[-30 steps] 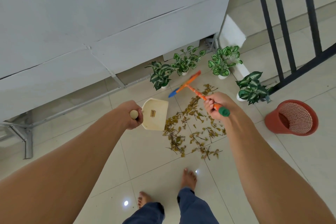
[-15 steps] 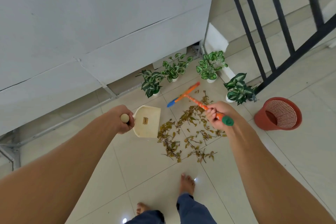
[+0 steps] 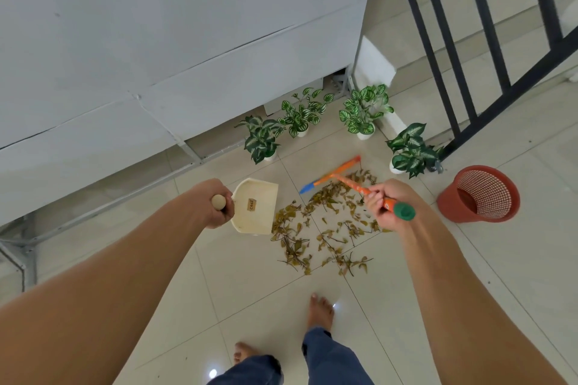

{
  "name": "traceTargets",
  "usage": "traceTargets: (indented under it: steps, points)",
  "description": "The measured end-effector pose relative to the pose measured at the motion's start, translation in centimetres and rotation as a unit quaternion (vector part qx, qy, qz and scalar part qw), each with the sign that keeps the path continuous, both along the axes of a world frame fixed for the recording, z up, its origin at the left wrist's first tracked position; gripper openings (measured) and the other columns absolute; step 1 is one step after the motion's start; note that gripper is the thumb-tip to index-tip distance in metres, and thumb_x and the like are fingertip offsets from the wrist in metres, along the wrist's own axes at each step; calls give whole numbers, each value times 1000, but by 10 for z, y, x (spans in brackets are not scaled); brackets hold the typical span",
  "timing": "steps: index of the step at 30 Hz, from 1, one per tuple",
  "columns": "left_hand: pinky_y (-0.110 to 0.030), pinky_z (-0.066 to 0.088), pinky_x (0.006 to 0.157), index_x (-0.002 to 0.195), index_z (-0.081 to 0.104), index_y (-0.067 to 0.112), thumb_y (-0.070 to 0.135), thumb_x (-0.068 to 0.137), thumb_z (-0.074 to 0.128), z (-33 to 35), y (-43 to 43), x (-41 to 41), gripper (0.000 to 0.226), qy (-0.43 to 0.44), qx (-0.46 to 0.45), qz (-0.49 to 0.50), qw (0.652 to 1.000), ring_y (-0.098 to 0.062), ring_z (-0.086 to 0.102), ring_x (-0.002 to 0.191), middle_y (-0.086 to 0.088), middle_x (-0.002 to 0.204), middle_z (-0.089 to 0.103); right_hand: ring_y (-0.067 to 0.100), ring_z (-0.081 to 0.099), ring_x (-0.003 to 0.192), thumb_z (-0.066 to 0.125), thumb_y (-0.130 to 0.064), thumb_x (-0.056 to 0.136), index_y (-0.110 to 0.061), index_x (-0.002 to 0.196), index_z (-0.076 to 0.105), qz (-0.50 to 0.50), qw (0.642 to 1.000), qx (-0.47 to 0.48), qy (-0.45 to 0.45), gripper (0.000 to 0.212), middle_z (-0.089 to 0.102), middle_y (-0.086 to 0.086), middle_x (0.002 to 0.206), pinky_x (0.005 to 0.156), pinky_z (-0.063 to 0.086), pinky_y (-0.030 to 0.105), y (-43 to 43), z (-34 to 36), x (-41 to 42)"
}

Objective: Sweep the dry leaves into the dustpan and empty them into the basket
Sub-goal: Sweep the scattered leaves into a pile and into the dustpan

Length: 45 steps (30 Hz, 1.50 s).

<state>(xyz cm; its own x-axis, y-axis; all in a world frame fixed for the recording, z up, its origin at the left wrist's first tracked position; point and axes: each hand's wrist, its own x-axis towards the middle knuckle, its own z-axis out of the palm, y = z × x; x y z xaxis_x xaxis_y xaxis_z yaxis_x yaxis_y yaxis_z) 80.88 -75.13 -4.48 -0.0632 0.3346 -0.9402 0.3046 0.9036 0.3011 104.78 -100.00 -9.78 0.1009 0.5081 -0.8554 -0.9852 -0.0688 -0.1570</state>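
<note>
Dry brown leaves [image 3: 325,228] lie scattered on the tiled floor in front of my feet. My left hand [image 3: 215,205] grips the wooden handle of a cream dustpan [image 3: 255,208], whose open edge sits at the left side of the leaf pile. My right hand [image 3: 386,203] grips the orange, green-capped handle of a small broom [image 3: 336,176]; its orange and blue head is at the far side of the leaves. A red mesh basket [image 3: 478,195] stands on the floor to the right, tilted towards me.
Several small potted plants [image 3: 362,112] stand in a row behind the leaves, along a grey panel wall [image 3: 187,40]. A black stair railing [image 3: 453,40] rises at the right. My bare feet [image 3: 319,311] stand just behind the pile.
The view has shifted, so everything sits lower and more to the left. Both hands keep their grips; the broom head stays behind the leaves and the dustpan at their left.
</note>
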Motion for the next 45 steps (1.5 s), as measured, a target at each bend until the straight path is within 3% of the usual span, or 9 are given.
traceTargets:
  steps: [20,22,23,25,26,32,36,42,45]
  points:
    - [-12,42,33,113,52,7,0,98,53,12,22,11,17,7,18,-91,996,-5,40,50,-8,73,46,5,42,27,39,-7,99,6,90,53,-88,996,18,7,21,43,-1,55,26,39,14,-27,46,-49]
    - [-22,55,45,123,52,7,1,101,48,-20,3,4,22,8,-18,-116,993,-10,54,61,-16,86,55,5,43,27,37,-8,101,2,91,50,-82,996,37,1,19,44,0,54,26,39,15,-17,43,-59]
    - [-34,62,69,139,46,7,4,106,39,-43,-11,-19,34,34,-77,-75,994,-18,66,86,-25,112,59,6,43,27,36,-9,102,2,91,49,-82,996,44,-1,20,45,0,52,26,39,15,-9,40,-63]
    - [-34,36,122,164,12,10,15,114,18,-150,-92,-83,51,136,-61,-273,950,-26,41,148,-18,166,23,6,45,27,36,-10,102,-1,88,49,-87,995,39,-3,21,47,0,49,27,39,15,7,31,-70]
    - [-29,24,128,166,1,10,19,115,13,-192,-129,-106,53,153,-79,-319,932,-23,26,156,-11,171,9,6,44,27,38,-10,101,-1,86,50,-89,995,30,-11,21,46,0,51,27,39,14,15,26,-72]
    - [-28,22,129,166,4,8,22,115,14,-204,-141,-125,54,168,-89,-295,936,-21,24,158,-9,171,11,5,44,29,39,-14,99,-3,80,58,-126,992,2,-9,29,43,-4,47,28,40,15,36,-8,-85]
    - [-27,23,128,167,1,12,19,115,17,-213,-135,-136,55,149,-92,-294,940,-22,25,157,-8,171,13,6,47,47,35,-9,99,-9,134,49,-217,975,-24,-39,39,50,1,68,46,44,14,22,-21,-108]
    - [-30,24,128,166,9,9,24,114,19,-206,-130,-145,55,114,-30,-360,926,-22,28,155,-11,169,18,4,42,26,31,-14,103,-5,80,48,-190,982,1,6,30,47,-1,40,29,35,10,-20,5,-149]
    - [-32,20,129,166,7,8,29,114,21,-198,-133,-147,58,94,11,-430,898,-24,23,157,-13,170,14,3,39,26,36,-18,104,-8,84,47,-85,993,-57,-55,25,43,-3,43,23,31,14,-34,25,-154]
